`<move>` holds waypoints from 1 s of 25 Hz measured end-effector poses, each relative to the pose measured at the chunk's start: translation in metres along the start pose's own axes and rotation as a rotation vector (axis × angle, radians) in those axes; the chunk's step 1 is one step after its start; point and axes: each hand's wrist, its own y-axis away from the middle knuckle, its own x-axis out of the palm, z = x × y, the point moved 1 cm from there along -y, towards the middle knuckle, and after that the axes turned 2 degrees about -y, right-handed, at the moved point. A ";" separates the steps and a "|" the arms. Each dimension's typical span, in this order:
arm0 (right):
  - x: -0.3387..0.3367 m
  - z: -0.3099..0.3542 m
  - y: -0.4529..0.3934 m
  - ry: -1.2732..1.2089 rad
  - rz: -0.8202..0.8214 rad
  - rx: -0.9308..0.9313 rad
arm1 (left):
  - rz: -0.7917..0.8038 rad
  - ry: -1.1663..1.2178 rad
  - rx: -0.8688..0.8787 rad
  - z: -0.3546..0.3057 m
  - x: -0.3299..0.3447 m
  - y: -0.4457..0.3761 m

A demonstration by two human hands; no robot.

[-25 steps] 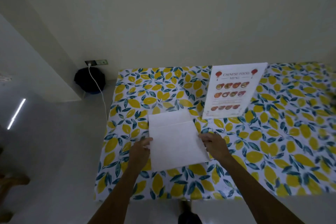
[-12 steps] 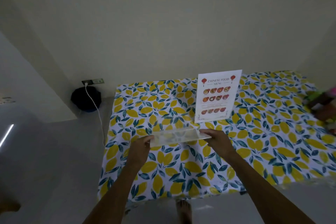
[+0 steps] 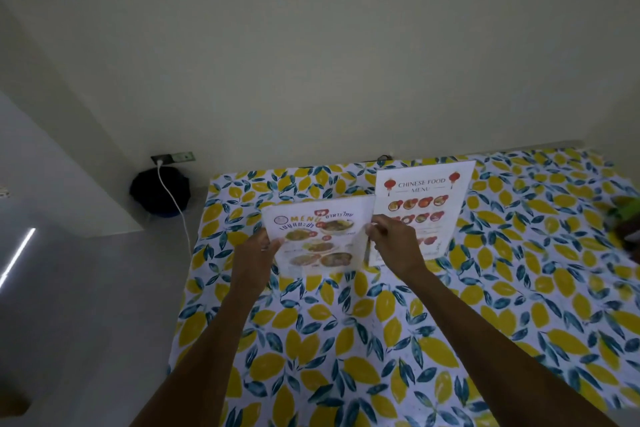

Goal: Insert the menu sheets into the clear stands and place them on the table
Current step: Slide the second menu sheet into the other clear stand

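A clear stand holding a Thai menu sheet [image 3: 318, 236] with food photos stands upright near the far left part of the table, its printed face toward me. My left hand [image 3: 254, 253] grips its left edge and my right hand [image 3: 394, 246] grips its right edge. Just to the right, partly behind my right hand, a second clear stand with a "Chinese Food Menu" sheet [image 3: 424, 198] stands upright on the table [image 3: 346, 340], which is covered by a lemon-print cloth.
The wall runs just behind the table's far edge. A dark round object [image 3: 160, 191] sits on the floor at left below a wall socket [image 3: 173, 158] with a white cable. Blurred colourful items [image 3: 627, 218] lie at the table's right edge.
The stand lay flat with its white back up, was lifted edge-on, and now stands upright with the Thai menu facing me. Both hands stayed on its sides.
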 end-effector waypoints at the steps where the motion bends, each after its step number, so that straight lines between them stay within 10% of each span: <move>1: 0.002 0.002 -0.007 0.006 -0.017 -0.020 | -0.013 0.010 -0.025 -0.002 -0.001 -0.006; 25: 0.043 -0.004 -0.002 0.069 0.089 0.090 | 0.104 -0.011 -0.102 0.005 0.007 -0.017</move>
